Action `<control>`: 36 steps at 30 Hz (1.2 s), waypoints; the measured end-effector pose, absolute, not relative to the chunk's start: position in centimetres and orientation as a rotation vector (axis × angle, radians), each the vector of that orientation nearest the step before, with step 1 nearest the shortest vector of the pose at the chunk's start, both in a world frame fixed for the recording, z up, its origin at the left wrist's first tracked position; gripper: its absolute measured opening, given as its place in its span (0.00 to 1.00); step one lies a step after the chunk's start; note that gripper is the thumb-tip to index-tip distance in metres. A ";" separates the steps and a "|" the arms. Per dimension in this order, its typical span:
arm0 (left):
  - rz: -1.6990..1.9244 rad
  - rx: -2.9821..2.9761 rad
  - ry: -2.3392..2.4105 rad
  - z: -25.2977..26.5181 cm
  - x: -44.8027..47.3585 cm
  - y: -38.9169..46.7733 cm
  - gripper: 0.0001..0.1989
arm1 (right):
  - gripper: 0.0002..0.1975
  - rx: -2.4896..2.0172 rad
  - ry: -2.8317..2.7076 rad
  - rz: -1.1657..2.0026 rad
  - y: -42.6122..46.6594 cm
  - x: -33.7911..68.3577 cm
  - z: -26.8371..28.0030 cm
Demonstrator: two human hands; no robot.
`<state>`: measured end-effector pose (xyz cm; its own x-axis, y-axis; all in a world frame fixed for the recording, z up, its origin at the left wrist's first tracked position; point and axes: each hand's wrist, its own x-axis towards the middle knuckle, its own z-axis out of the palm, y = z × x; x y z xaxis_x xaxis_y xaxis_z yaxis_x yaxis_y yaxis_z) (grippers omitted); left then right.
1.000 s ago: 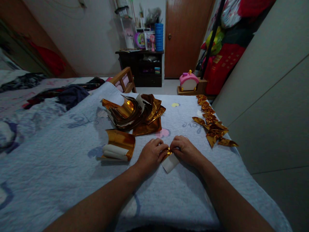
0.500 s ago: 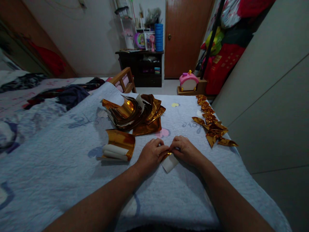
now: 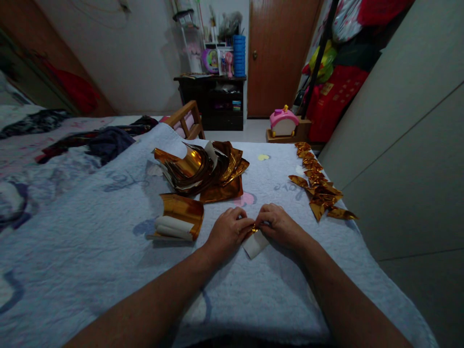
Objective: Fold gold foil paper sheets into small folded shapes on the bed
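Note:
Between my hands lies a sheet of gold foil paper point(image 3: 255, 245), its pale back facing up and a strip of gold showing at the upper edge. My left hand point(image 3: 229, 228) pinches that gold edge from the left. From the right, my right hand point(image 3: 278, 223) pinches the same edge, its fingers curled and close to the left fingertips. The fingers hide part of the fold. To the left sits a curled stack of gold paper point(image 3: 183, 212) with rolled pale sheets on it. Behind it is a bigger, fanned pile of gold sheets point(image 3: 192, 166).
Folded gold paper pieces point(image 3: 322, 193) lie in a row along the right edge of the blue quilted cover point(image 3: 119, 285). Clothes point(image 3: 110, 143) are heaped at the left. A pale cabinet point(image 3: 409, 145) stands close on the right. Beyond the bed are a pink toy point(image 3: 283, 122) and a dark shelf point(image 3: 212, 104).
The fingertips of both hands have shifted very slightly at the gold edge, with a small gap now between them. The paper and piles lie as before.

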<state>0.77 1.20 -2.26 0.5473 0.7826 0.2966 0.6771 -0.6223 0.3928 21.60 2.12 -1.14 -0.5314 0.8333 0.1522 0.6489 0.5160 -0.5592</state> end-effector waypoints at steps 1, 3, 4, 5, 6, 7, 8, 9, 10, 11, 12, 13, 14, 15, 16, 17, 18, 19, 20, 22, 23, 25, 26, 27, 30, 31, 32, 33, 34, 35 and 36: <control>0.659 2.553 1.227 -2.2 0.8 1.2 0.09 | 0.09 -1.226 -2.361 0.620 2.1 21.6 -1.1; 0.652 2.549 1.231 -2.2 0.8 1.2 0.10 | 0.09 -1.232 -2.372 0.615 2.1 21.6 -1.0; 0.649 2.546 1.231 -2.1 0.8 1.2 0.10 | 0.09 -1.232 -2.380 0.613 2.1 21.6 -1.0; 0.645 2.544 1.230 -2.1 0.8 1.2 0.10 | 0.09 -1.232 -2.388 0.608 2.1 21.6 -1.0; 0.644 2.543 1.229 -2.1 0.8 1.2 0.10 | 0.09 -1.231 -2.397 0.602 2.1 21.6 -1.0; 0.647 2.543 1.230 -2.1 0.8 1.2 0.10 | 0.09 -1.233 -2.404 0.593 2.1 21.6 -1.0; 0.650 2.544 1.231 -2.1 0.8 1.2 0.10 | 0.08 -1.236 -2.409 0.580 2.1 21.6 -0.9; 0.651 2.545 1.234 -2.1 0.8 1.2 0.10 | 0.08 -1.237 -2.413 0.568 2.1 21.6 -0.9; 0.650 2.546 1.237 -2.1 0.8 1.2 0.09 | 0.08 -1.236 -2.417 0.555 2.1 21.6 -0.9; 0.649 2.545 1.240 -2.1 0.8 1.2 0.09 | 0.08 -1.235 -2.421 0.544 2.0 21.6 -0.9; 0.648 2.544 1.240 -2.1 0.9 1.2 0.09 | 0.08 -1.234 -2.423 0.535 2.0 21.6 -0.9; 0.648 2.541 1.238 -2.0 0.9 1.2 0.09 | 0.08 -1.233 -2.426 0.527 2.0 21.6 -0.9; 0.651 2.538 1.233 -2.0 0.9 1.2 0.09 | 0.07 -1.232 -2.431 0.522 2.0 21.6 -1.0; 0.657 2.534 1.231 -2.0 0.9 1.1 0.09 | 0.07 -1.231 -2.433 0.515 1.9 21.5 -1.0; 0.664 2.528 1.231 -1.9 0.9 1.1 0.09 | 0.07 -1.229 -2.436 0.506 1.9 21.5 -1.0; 0.670 2.523 1.231 -2.0 0.9 1.0 0.09 | 0.07 -1.226 -2.440 0.494 1.9 21.5 -1.0; 0.675 2.518 1.233 -2.0 0.9 1.0 0.09 | 0.07 -1.221 -2.444 0.478 1.9 21.5 -1.1; 0.681 2.515 1.236 -2.0 0.9 1.0 0.09 | 0.07 -1.217 -2.448 0.461 1.9 21.4 -1.1; 0.685 2.515 1.238 -2.1 0.9 1.0 0.09 | 0.07 -1.213 -2.454 0.444 1.9 21.4 -1.2; 0.689 2.528 1.237 -2.2 0.8 1.1 0.09 | 0.07 -1.201 -2.470 0.418 2.0 21.4 -1.3; 0.690 2.539 1.238 -2.3 0.8 1.1 0.09 | 0.07 -1.196 -2.479 0.407 2.0 21.4 -1.3; 0.689 2.564 1.242 -2.4 0.8 1.2 0.08 | 0.08 -1.190 -2.497 0.387 2.0 21.4 -1.4; 0.688 2.577 1.245 -2.4 0.8 1.2 0.08 | 0.08 -1.189 -2.505 0.379 2.1 21.4 -1.4; 0.687 2.589 1.248 -2.4 0.8 1.1 0.08 | 0.09 -1.189 -2.513 0.373 2.0 21.4 -1.4; 0.683 2.627 1.247 -2.4 0.8 1.1 0.08 | 0.08 -1.180 -2.533 0.380 1.9 21.5 -1.1; 0.685 2.638 1.245 -2.4 0.8 1.0 0.08 | 0.08 -1.175 -2.534 0.387 1.8 21.5 -1.0; 0.690 2.649 1.242 -2.4 0.9 1.0 0.08 | 0.08 -1.171 -2.529 0.395 1.7 21.5 -0.8; 0.697 2.659 1.236 -2.5 0.9 1.0 0.08 | 0.09 -1.168 -2.523 0.404 1.6 21.5 -0.6; 0.707 2.672 1.226 -2.5 0.9 1.0 0.07 | 0.10 -1.165 -2.517 0.415 1.5 21.6 -0.4; 0.714 2.688 1.211 -2.6 1.0 1.0 0.07 | 0.11 -1.164 -2.513 0.426 1.4 21.6 -0.2; 0.714 2.707 1.191 -2.6 1.0 1.0 0.07 | 0.12 -1.165 -2.512 0.436 1.3 21.6 -0.1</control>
